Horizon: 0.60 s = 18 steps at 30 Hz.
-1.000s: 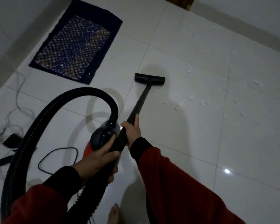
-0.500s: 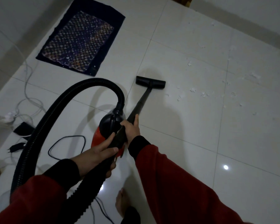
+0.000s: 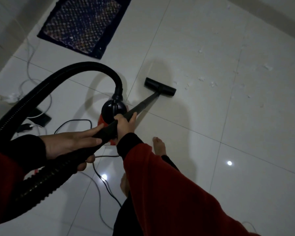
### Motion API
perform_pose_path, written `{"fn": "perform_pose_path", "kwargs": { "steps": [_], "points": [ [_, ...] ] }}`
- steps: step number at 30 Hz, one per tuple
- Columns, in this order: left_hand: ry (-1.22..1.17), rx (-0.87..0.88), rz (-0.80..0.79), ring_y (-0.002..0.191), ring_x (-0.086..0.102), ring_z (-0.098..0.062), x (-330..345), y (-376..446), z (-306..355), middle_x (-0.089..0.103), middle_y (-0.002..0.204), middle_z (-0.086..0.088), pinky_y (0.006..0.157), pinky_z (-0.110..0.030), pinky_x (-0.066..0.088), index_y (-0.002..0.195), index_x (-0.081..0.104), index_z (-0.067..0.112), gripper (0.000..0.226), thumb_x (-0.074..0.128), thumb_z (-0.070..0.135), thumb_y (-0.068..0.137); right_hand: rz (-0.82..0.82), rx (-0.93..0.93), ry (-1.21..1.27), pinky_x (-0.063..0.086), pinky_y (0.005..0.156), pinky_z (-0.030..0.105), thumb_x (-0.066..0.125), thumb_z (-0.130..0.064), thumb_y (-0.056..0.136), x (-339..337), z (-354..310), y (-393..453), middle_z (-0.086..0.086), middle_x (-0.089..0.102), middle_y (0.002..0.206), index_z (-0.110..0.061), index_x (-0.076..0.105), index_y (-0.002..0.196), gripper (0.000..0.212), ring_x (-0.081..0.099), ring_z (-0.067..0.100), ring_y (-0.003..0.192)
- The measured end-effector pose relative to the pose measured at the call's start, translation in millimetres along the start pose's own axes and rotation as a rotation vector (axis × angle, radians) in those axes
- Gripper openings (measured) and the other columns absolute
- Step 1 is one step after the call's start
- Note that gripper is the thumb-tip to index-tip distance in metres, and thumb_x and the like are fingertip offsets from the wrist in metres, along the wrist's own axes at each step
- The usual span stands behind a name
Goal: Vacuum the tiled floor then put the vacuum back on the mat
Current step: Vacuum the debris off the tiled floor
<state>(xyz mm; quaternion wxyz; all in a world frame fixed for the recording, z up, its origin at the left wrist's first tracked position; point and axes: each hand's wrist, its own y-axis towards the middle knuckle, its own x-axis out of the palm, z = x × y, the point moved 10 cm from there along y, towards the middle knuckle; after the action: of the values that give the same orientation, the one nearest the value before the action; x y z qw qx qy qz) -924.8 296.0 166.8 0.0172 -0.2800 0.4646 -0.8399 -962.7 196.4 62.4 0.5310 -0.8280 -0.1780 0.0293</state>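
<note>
A black wand (image 3: 146,103) runs from my hands down to a flat black floor nozzle (image 3: 160,86) that rests on the white tiles. My right hand (image 3: 125,124) grips the wand higher up. My left hand (image 3: 71,144) holds the ribbed black hose (image 3: 46,82) where it joins the wand. The hose arcs over to the red and black vacuum body (image 3: 113,110), which stands on the floor just beyond my hands. White scraps (image 3: 201,78) lie scattered to the right of the nozzle. The dark patterned mat (image 3: 85,24) lies at the far left.
A black power cord (image 3: 71,122) and pale cables (image 3: 30,65) trail over the tiles at left, beside a dark flat device (image 3: 39,117). My bare feet (image 3: 159,147) stand close behind the vacuum. A wall base runs along the top right.
The view has shifted and my foot has stepped forward. The nozzle now points further right, nearer the scraps. Both hands keep their grip.
</note>
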Motion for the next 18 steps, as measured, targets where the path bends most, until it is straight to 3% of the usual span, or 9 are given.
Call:
{"fn": "perform_pose_path", "kwargs": {
  "steps": [2, 6, 9, 11, 13, 18],
  "points": [
    [0.004, -0.023, -0.018, 0.045, 0.054, -0.023, 2, 2, -5, 0.055, 0.060, -0.012, 0.043, -0.026, 0.048, 0.116, 0.036, 0.072, 0.060, 0.061, 0.036, 0.074, 0.018, 0.018, -0.003, 0.049, 0.048, 0.026, 0.056, -0.015, 0.084, -7, 6, -4, 0.012, 0.052, 0.125, -0.052, 0.003, 0.145, 0.089, 0.061, 0.022, 0.075],
    [-0.026, -0.040, -0.079, 0.046, 0.053, -0.022, 14, 16, -13, 0.055, 0.059, -0.009, 0.044, -0.027, 0.047, 0.118, 0.038, 0.071, 0.061, 0.071, 0.044, 0.074, 0.044, 0.054, 0.001, 0.056, 0.073, 0.044, 0.056, -0.015, 0.084, -27, 13, 1, 0.013, 0.048, 0.133, -0.054, 0.003, 0.144, 0.089, 0.060, 0.031, 0.099],
    [-0.048, -0.017, -0.094, 0.045, 0.052, -0.019, 20, 36, -14, 0.055, 0.056, -0.006, 0.045, -0.025, 0.047, 0.122, 0.036, 0.069, 0.059, 0.061, 0.035, 0.081, 0.059, 0.039, -0.031, 0.055, 0.068, 0.039, 0.056, -0.016, 0.085, -43, 6, 13, 0.016, 0.053, 0.130, -0.054, 0.002, 0.144, 0.088, 0.062, 0.028, 0.092],
    [-0.039, -0.002, -0.085, 0.045, 0.053, -0.019, 21, 51, -13, 0.057, 0.057, -0.006, 0.045, -0.026, 0.047, 0.127, 0.030, 0.068, 0.065, 0.061, 0.034, 0.081, 0.070, 0.028, -0.047, 0.054, 0.074, 0.039, 0.055, -0.017, 0.085, -54, -4, 23, 0.018, 0.055, 0.130, -0.052, 0.001, 0.145, 0.087, 0.061, 0.027, 0.089],
    [-0.054, -0.003, -0.070, 0.046, 0.054, -0.021, 23, 66, -9, 0.059, 0.059, -0.008, 0.046, -0.027, 0.048, 0.128, 0.029, 0.067, 0.067, 0.062, 0.034, 0.079, 0.065, 0.023, -0.051, 0.053, 0.070, 0.036, 0.056, -0.019, 0.087, -62, -16, 31, 0.018, 0.054, 0.131, -0.051, 0.000, 0.146, 0.087, 0.059, 0.023, 0.086],
    [-0.033, 0.035, -0.077, 0.048, 0.058, -0.020, 38, 100, 14, 0.062, 0.058, -0.006, 0.048, -0.027, 0.050, 0.107, 0.037, 0.075, 0.055, 0.063, 0.037, 0.076, 0.074, 0.010, -0.141, 0.050, 0.060, 0.032, 0.051, -0.020, 0.089, -83, -50, 55, 0.005, 0.056, 0.097, -0.050, 0.000, 0.146, 0.083, 0.056, 0.019, 0.075]
  ]
}}
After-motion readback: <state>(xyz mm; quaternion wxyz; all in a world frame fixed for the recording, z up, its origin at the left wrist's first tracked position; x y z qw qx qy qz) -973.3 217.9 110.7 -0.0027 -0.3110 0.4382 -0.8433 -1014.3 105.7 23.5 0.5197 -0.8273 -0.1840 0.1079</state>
